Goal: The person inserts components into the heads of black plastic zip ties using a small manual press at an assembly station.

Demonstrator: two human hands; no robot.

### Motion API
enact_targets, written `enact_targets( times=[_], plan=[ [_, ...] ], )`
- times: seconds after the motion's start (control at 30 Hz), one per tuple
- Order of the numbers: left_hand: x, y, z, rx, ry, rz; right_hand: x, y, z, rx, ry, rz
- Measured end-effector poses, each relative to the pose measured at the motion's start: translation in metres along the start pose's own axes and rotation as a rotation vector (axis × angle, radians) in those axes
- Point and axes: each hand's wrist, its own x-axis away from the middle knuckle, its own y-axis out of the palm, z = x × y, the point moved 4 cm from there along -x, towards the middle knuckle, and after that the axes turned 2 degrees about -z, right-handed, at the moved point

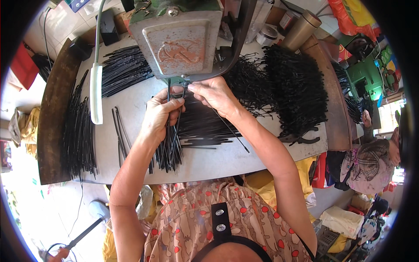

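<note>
Beneath the grey metal head of a bench machine, my two hands work close together. My left hand is closed around a few thin black rods, which hang down toward the table's near edge. With thumb and forefinger my right hand pinches the end of a thin black rod, right under the machine; its exact tip is hidden by the fingers. Another black rod slants out below my right wrist. A flat bundle of black rods lies between my forearms.
More black rods lie along the left rim, with another pile behind. A dense heap fills the right side, with dark-handled pliers below it. A white lamp tube hangs at left. A metal flask stands behind. Another person sits at right.
</note>
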Motion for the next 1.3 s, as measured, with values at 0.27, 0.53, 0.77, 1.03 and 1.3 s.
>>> enact_targets(
  times=[0.27, 0.53, 0.77, 1.03, 1.3],
  plan=[
    [0.003, -0.001, 0.001, 0.010, -0.013, 0.000, 0.001, 0.001, 0.005, -0.014, 0.051, 0.000],
    [0.003, 0.001, 0.004, 0.021, -0.008, 0.017, 0.001, 0.001, 0.005, -0.030, 0.030, 0.011],
    [0.002, 0.000, 0.002, 0.021, -0.015, 0.018, 0.003, 0.002, 0.006, -0.020, 0.066, 0.043],
    [0.008, -0.009, 0.001, -0.067, -0.025, -0.011, 0.012, -0.003, 0.007, -0.043, 0.116, -0.007],
    [0.007, 0.000, -0.007, 0.058, 0.039, -0.017, 0.014, 0.006, 0.009, -0.172, 0.061, -0.052]
  ],
)
